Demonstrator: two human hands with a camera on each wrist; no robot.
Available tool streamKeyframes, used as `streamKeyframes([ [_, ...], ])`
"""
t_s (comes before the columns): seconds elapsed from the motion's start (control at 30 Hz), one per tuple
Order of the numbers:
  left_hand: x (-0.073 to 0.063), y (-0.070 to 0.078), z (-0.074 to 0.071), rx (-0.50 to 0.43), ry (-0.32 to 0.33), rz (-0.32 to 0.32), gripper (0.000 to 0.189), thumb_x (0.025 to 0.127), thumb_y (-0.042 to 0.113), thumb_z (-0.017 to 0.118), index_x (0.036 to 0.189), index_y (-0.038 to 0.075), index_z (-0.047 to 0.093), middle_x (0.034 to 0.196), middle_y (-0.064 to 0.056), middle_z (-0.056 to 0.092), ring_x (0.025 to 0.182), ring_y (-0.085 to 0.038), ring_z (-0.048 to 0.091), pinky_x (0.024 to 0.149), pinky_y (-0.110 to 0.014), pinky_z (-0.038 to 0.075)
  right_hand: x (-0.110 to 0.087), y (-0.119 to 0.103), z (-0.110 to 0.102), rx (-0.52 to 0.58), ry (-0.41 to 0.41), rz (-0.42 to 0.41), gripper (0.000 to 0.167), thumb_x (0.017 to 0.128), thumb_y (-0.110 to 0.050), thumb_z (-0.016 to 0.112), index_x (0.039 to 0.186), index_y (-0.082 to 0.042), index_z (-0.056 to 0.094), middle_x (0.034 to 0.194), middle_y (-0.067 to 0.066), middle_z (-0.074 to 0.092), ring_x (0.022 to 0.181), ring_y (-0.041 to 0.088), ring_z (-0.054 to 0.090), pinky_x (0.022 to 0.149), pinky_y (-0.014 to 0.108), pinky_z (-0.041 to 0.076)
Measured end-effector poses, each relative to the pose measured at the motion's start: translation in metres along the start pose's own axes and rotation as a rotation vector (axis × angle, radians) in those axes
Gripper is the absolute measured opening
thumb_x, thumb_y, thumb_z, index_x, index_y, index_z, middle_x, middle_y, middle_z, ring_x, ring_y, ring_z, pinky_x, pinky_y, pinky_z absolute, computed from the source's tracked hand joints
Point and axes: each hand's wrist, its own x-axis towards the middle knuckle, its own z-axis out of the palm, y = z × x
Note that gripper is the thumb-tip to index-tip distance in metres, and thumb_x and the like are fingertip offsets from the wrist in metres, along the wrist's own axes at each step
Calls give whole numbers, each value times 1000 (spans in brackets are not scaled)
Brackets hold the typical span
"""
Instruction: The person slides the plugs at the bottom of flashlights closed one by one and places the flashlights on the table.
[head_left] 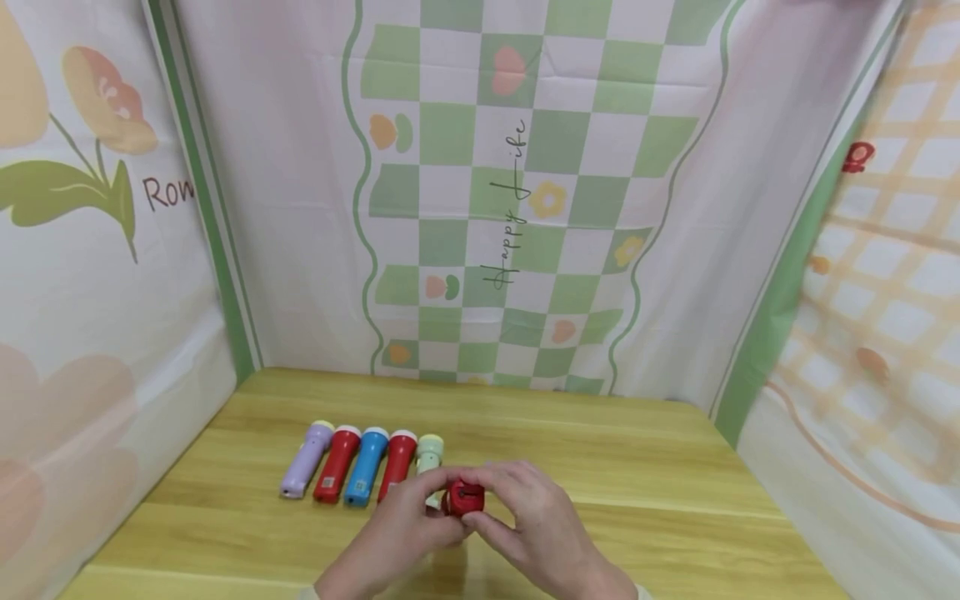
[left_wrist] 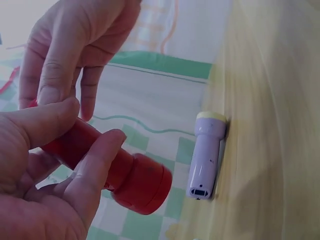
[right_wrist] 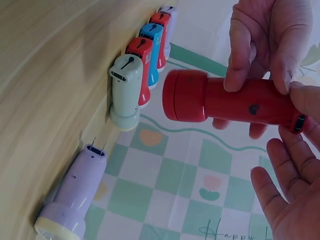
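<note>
A red flashlight (head_left: pixel 467 497) is held up in front of me between both hands, its tail end toward the head camera. My left hand (head_left: pixel 408 525) grips the barrel, thumb on one side and fingers on the other, as the left wrist view shows. With thumb and forefinger, my right hand (head_left: pixel 536 517) pinches the tail end, where a dark slot (right_wrist: pixel 299 123) shows. The wide red head (right_wrist: pixel 185 95) of the flashlight points away from the right hand. In the right wrist view a purple flashlight (right_wrist: pixel 75 185) with two metal prongs out lies beyond; the hands hide it in the head view.
A row of flashlights lies on the wooden table (head_left: pixel 637 467) to the left: purple (head_left: pixel 306 460), red (head_left: pixel 337 464), blue (head_left: pixel 367 467), another red (head_left: pixel 397 462) and pale green (head_left: pixel 430 452), partly behind the left hand. Patterned curtains (head_left: pixel 495 208) enclose the table at back and sides.
</note>
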Motion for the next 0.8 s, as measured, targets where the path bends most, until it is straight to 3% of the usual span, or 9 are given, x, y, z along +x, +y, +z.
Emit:
streamKeyframes([
  [0.2,-1,-1,-2,-236,-25,-48,51,97,17,72,146,16,60,143,-9,62,102,-22,72,92,-32,60,1,1,2,-50,34,-93,43,84,-19,89,123,-15,70,114,-3,73,100,14,68,87,25,58],
  [0.43,1,0,1,-525,-25,-61,51,99,4,46,150,-2,50,149,-19,56,117,-22,69,99,-35,58,1,1,3,-84,52,-135,43,83,-19,90,121,-15,71,114,-2,72,99,15,68,86,28,58],
  [0.6,4,0,3,-551,21,-87,45,112,27,44,145,-2,55,141,-16,63,112,-20,71,96,-34,60,2,1,8,-107,87,-187,37,85,-22,88,118,-14,72,112,-2,71,100,15,68,86,30,58],
  [0.7,7,1,6,-526,70,-106,51,110,39,51,140,-1,60,135,-13,66,109,-17,71,92,-36,61,2,2,12,-137,124,-236,33,86,-22,87,115,-13,73,110,0,71,100,16,69,86,33,57],
  [0.8,9,0,11,-511,129,-123,49,108,38,57,134,-3,62,129,-11,69,103,-16,72,87,-37,63,2,2,15,-155,142,-253,30,87,-23,86,113,-13,74,109,1,71,99,17,70,86,33,57],
])
